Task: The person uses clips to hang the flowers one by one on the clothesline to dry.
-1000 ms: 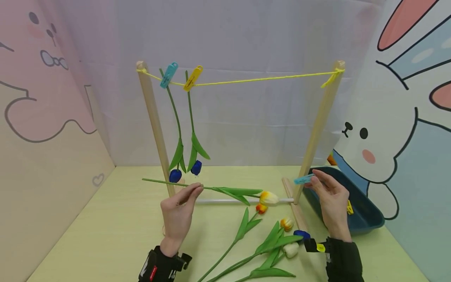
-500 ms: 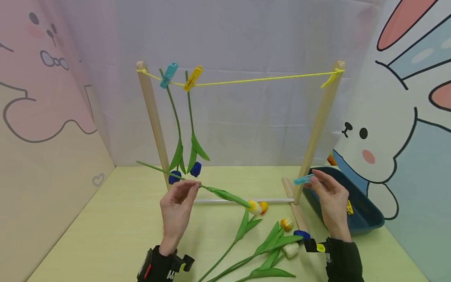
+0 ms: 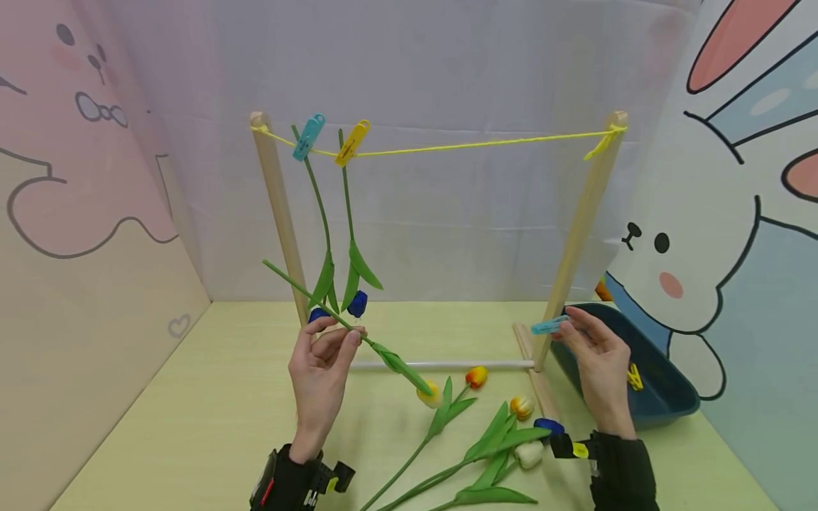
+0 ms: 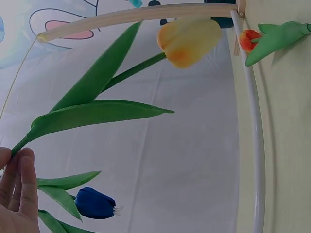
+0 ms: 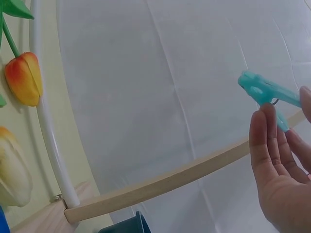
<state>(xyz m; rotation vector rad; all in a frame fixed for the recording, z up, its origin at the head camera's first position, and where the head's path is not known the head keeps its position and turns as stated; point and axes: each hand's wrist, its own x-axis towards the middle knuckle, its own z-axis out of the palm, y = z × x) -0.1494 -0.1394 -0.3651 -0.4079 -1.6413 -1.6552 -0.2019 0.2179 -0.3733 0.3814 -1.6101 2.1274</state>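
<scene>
Over the green table [image 3: 211, 397], the left hand [image 3: 317, 369] pinches a yellow tulip's stem [image 3: 300, 287] while the right hand [image 3: 597, 362] holds a teal clip [image 3: 548, 326], so the pegging step looks underway, likely needing the stem raised to the yellow string [image 3: 473, 145].

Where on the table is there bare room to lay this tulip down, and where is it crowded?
Bare tabletop lies left of the left hand, from the left post out to the pink wall. It is crowded on the right: loose tulips lie before the right hand, beside the blue bin.
</scene>
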